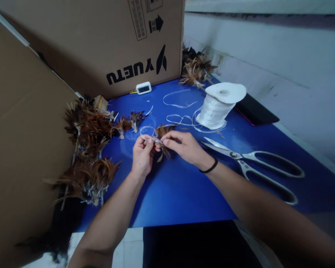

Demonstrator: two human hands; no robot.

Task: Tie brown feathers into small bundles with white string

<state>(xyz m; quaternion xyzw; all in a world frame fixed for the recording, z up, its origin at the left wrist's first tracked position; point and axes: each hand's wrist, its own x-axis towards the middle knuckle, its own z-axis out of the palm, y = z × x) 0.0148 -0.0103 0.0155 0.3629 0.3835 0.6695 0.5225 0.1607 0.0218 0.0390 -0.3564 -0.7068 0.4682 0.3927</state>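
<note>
My left hand and my right hand meet over the blue table. Both are closed in a pinch on a small bundle of brown feathers and on a thin white string that loops away from the fingers. The feather tips stick out above and below my right fingers. A black band sits on my right wrist. The string runs toward a white spool standing behind my right hand.
Large steel scissors lie shut to the right. Piles of brown feather bundles fill the left side, more feathers at the back. A cardboard box, a small white clock and a dark phone stand behind.
</note>
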